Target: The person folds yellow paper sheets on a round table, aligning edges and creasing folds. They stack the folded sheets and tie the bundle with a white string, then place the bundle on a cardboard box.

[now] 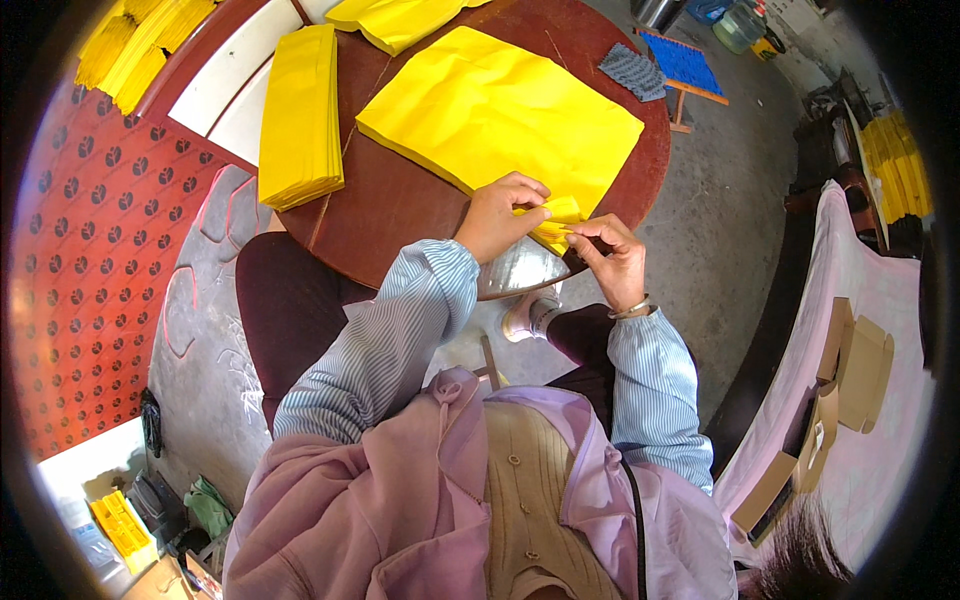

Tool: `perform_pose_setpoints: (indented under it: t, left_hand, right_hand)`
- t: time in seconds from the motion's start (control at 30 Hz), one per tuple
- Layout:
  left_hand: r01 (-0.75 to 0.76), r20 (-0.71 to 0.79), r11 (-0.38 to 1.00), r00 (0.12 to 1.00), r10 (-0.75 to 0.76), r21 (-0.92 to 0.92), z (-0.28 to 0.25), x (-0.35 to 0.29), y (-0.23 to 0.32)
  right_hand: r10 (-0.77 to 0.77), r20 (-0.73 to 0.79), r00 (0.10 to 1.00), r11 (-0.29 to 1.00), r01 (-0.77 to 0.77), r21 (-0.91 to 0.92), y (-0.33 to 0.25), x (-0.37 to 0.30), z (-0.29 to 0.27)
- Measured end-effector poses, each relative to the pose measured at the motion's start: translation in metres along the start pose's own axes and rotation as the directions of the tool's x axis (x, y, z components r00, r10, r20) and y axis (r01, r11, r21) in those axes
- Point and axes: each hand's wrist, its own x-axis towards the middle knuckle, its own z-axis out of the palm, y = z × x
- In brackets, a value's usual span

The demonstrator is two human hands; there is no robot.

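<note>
A thick stack of yellow paper sheets [500, 110] lies slantwise on a round brown table. At its near corner, the top paper is partly bent up into a small fold [562, 209]. My left hand [505, 215] is closed on this folded edge, thumb and fingers pressed together. To its right, my right hand [612, 252] pinches the layered paper edge between thumb and forefinger. Left of the stack rests a long narrow bundle of folded yellow paper [298, 110]. The fingers partly cover the corner they hold.
The round table [385, 225] stands close before my knees. More yellow paper [405, 22] lies at its far edge, and a grey cloth [633, 73] at its right. A blue-topped stool [685, 65] is beyond. Opened cardboard boxes [862, 375] lie on a pink-covered surface at right.
</note>
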Motion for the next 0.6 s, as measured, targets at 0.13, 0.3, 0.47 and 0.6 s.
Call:
perform_pose_setpoints:
  t: [0.13, 0.3, 0.47, 0.6]
  left_hand:
    - [-0.008, 0.022, 1.0, 1.0, 0.009, -0.011, -0.002, 0.0, 0.0]
    - [-0.069, 0.081, 0.997, 0.995, 0.066, 0.036, -0.008, -0.002, 0.001]
    - [-0.113, 0.085, 0.992, 0.99, 0.109, 0.048, -0.006, -0.003, 0.003]
    - [-0.051, -0.001, 0.998, 0.999, 0.051, 0.029, 0.003, -0.003, 0.003]
  right_hand:
    - [0.016, 0.001, 1.0, 1.0, -0.016, -0.007, 0.005, 0.0, 0.001]
    - [0.039, -0.021, 0.999, 0.998, -0.038, 0.048, 0.011, 0.002, 0.003]
    - [0.058, -0.043, 0.997, 0.995, -0.054, 0.09, 0.012, 0.001, 0.005]
    - [0.082, -0.068, 0.994, 0.986, -0.071, 0.149, 0.01, -0.001, 0.008]
